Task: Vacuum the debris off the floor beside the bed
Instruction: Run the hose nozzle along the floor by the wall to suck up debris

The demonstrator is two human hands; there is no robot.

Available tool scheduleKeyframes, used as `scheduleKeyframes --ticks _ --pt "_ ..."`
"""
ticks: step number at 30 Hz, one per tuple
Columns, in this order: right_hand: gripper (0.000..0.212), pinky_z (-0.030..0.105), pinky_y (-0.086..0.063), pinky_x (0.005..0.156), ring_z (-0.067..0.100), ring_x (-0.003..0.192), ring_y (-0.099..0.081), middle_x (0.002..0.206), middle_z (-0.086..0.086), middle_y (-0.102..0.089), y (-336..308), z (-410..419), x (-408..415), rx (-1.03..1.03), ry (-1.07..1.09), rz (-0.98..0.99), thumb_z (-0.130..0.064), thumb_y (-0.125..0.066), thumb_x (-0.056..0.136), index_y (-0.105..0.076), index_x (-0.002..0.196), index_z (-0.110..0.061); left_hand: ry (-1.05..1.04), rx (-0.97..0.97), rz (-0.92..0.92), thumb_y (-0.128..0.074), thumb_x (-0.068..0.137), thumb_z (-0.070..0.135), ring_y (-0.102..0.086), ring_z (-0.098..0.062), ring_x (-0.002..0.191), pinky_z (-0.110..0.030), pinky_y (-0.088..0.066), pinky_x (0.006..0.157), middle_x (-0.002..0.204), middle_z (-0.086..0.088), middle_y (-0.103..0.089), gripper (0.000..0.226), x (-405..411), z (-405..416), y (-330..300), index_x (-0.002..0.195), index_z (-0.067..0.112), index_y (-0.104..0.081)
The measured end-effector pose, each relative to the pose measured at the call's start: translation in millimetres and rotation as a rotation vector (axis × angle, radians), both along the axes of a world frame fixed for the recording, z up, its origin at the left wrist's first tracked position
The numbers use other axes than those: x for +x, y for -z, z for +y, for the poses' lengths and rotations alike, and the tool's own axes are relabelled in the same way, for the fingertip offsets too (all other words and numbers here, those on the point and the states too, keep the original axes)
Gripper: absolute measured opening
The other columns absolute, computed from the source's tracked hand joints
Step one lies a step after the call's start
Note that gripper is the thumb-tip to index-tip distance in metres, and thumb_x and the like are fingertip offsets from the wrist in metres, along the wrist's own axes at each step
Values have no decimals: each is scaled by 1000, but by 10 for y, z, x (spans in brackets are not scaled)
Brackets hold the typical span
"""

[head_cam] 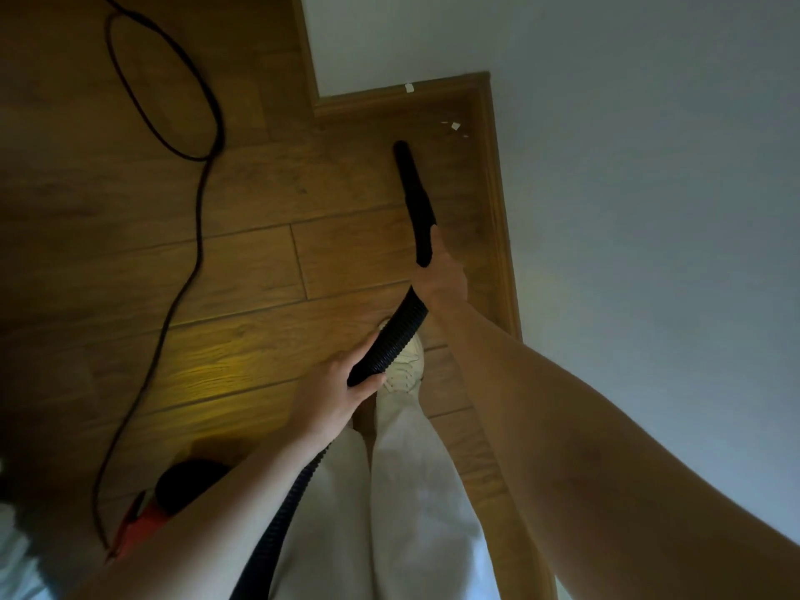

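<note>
Black plastic is filling the right hand [439, 277], which is gripping the rear end of the vacuum nozzle [413, 197] with its fingers curled round it; the nozzle is pointing up toward 12 o'clock from that hand, its tip sitting low over the wooden floor [259, 253]. Just below the right hand, toward 7 o'clock, the ribbed black hose [389, 339] is curving down into the left hand [342, 389], which is wrapping around it with the thumb on the near side. From the left hand the hose is running on toward 7 o'clock, passing under the left forearm and out of the bottom edge.

Beyond the nozzle tip, at about 1 o'clock from it and near, small pale scraps of debris [453, 126] are lying on the floor in the corner where the wooden skirting [498, 210] is meeting the white wall [627, 166]. One more pale scrap [408, 87] is sitting on the skirting at 12 o'clock from the tip.

Under the hose, a pale shoe [407, 365] and light trousers [415, 491] are showing. At 9 o'clock from the hands, well apart, a black power cord [190, 270] is looping across the floor and trailing down to a red and black vacuum body [173, 500] at the lower left. No bed is visible to me.
</note>
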State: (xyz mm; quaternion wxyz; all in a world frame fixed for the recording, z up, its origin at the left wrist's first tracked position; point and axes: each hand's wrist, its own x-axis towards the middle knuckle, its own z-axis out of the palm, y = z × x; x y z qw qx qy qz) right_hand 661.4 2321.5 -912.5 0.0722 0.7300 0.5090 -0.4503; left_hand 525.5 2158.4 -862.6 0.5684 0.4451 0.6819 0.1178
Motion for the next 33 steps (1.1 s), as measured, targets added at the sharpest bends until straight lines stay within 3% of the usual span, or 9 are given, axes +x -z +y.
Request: scheduleKeyframes --ticks 6,12,15,20,23,26,33 --pt "76 40 -51 92 28 113 -57 135 13 -54 61 55 87 23 77 -57 -20 -50 96 -2 154 -30 31 -4 11 -64 89 38 -64 -9 100 -38 -56 79 126 10 -63 63 40 146 63 144 43 -33" --pt "74 31 -47 88 27 117 -55 141 13 -48 124 226 389 31 143 -91 -24 -50 98 -1 155 -27 61 10 32 -61 91 40 -62 -7 89 -31 -55 72 113 9 -65 60 302 344 167 144 44 -34" --pt "73 32 -46 91 26 120 -53 145 12 -45 125 357 443 64 160 -77 -26 -48 99 -2 155 -24 71 41 31 -59 91 40 -62 -4 87 -27 -54 65 118 13 -64 60 368 478 202 145 45 -33" --pt "73 28 -45 86 26 120 -52 146 11 -43 120 531 348 64 156 -36 -28 -49 98 -2 155 -24 69 44 51 -59 92 39 -58 -4 87 -12 -38 57 115 7 -63 62 316 603 203 147 42 -31" --pt "76 33 -50 90 26 117 -54 144 12 -45 128 545 189 39 120 8 -32 -51 97 -2 155 -26 39 64 77 -60 92 38 -61 -10 96 -24 -52 70 120 5 -63 61 197 564 154 146 41 -31" --pt "76 38 -52 91 26 112 -57 138 13 -51 137 549 39 27 68 40 -30 -52 97 -3 154 -28 20 73 88 -59 92 37 -63 -13 100 -38 -56 77 122 2 -64 61 93 517 115 146 41 -32" --pt "75 40 -50 95 28 115 -55 139 14 -50 156 592 95 42 35 28 -29 -51 97 -3 154 -27 24 79 71 -60 92 37 -60 -10 105 -33 -54 82 127 6 -61 61 149 561 129 146 42 -30"
